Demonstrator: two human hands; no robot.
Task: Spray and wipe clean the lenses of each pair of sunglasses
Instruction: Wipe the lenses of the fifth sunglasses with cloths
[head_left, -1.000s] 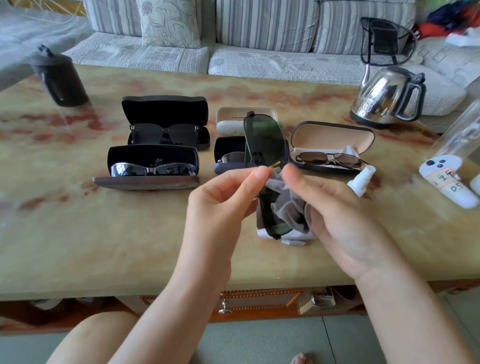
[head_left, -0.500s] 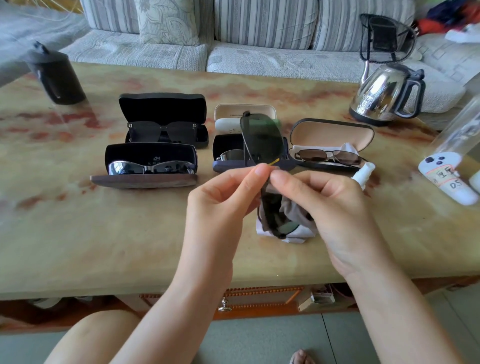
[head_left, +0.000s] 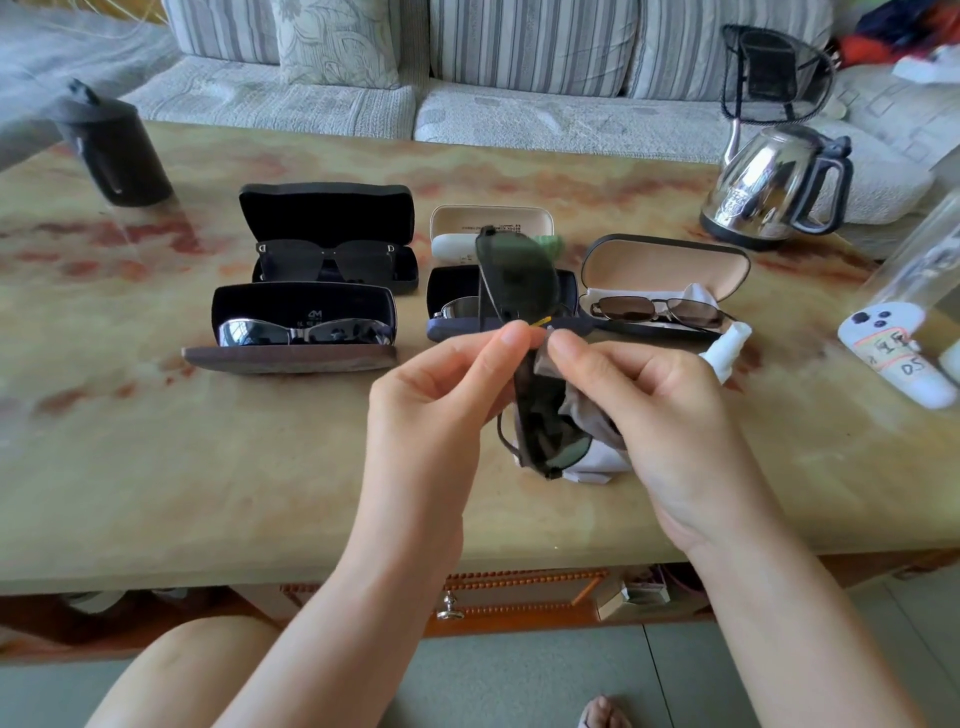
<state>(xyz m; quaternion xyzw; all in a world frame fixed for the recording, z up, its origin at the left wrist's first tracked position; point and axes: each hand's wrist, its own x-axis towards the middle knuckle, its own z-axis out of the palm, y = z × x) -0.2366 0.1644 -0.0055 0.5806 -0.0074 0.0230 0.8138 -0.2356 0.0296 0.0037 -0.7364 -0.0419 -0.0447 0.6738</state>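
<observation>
Sunglasses pinched at the middle: left fingers clamped on the frame from one side, right fingers closed on a grey cloth against it from the other. Held on end above the desk, one dark lens up, the other down against the cloth. Left hand and right hand close together, fingertips nearly touching. Just beside the right hand, a white spray bottle lying on the desk. Behind it, a tan-lined case open, brown pair inside. At the far right, a steel kettle.
</observation>
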